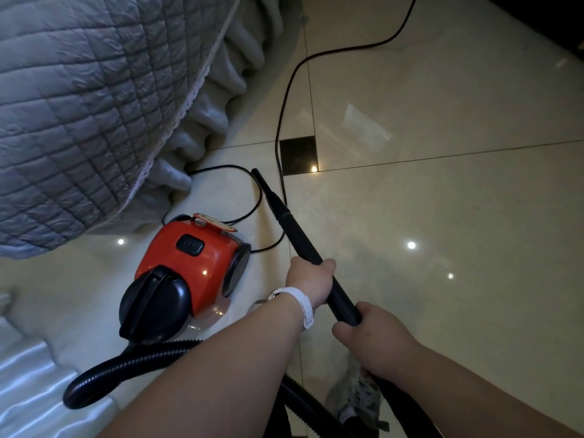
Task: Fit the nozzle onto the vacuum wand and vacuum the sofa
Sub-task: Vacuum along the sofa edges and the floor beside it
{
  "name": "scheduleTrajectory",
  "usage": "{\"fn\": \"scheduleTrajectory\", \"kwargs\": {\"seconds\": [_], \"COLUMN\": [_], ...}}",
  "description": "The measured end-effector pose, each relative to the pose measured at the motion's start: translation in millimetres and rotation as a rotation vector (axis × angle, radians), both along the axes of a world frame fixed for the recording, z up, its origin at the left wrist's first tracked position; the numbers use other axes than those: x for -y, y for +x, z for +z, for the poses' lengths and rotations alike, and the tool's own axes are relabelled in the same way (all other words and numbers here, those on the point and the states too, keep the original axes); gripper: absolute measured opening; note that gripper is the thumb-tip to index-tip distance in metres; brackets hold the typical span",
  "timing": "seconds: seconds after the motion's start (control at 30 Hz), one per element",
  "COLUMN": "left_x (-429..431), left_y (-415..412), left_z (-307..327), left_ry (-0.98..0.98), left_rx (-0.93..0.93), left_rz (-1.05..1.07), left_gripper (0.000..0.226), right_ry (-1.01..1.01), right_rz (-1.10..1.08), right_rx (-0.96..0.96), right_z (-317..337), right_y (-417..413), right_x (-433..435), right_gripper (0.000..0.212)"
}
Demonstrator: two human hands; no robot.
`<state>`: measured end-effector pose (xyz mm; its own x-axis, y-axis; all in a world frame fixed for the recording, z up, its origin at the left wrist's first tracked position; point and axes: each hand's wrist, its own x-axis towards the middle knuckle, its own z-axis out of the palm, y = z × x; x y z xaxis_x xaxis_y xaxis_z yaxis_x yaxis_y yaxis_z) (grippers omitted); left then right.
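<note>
Gripping a long black plastic vacuum wand (305,245) at lower centre: left hand (311,279) wrapped round the tube higher up, right hand (374,339) curled round it lower down, both closed tight on it. Fitted on the far end, a slim tapered black crevice nozzle (268,194). Long axis slanting from lower right up to frame centre, tip aimed toward the upper left, close above the floor; touching or not, cannot tell.

Open room across the whole right half — glossy cream floor tiles (442,200) with one dark square inlay tile (298,154). Hemmed in at upper left by a sofa under a grey quilted cover (79,105), lace edge and ruffled skirt reaching the floor. Trailing down from top centre, a thin black power cord (284,121), passing just beside the nozzle and looping behind a red and black canister vacuum (189,267) — parked just left of the wand, near the sofa skirt. Contents of the canister not visible. Curving out of its black front toward lower left, a black ribbed hose (132,368), then under the left forearm.
</note>
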<state>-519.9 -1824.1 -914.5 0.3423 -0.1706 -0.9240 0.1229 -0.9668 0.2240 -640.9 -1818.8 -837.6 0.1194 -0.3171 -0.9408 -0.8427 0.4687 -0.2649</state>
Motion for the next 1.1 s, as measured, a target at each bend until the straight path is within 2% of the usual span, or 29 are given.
{"fn": "scheduleTrajectory", "kwargs": {"seconds": [0.37,0.9,1.1], "left_x": [-0.2,-9.5,-15.0], "left_y": [10.3,6.4,4.5], "left_z": [1.8,5.9,8.1], "left_ry": [0.033,-0.039,-0.088], "left_rx": [0.078,-0.044,-0.052], "left_rz": [0.087,0.048,-0.035], "left_gripper": [0.038,0.032,0.028], "right_ry": [0.065,-0.015,-0.036], "right_rz": [0.027,0.024,-0.023], "right_rx": [0.035,0.000,-0.051], "right_z": [1.2,3.1,-1.3], "right_y": [9.1,4.8,2.5], "right_x": [13.1,-5.6,-24.3], "right_gripper": [0.014,0.019,0.021]}}
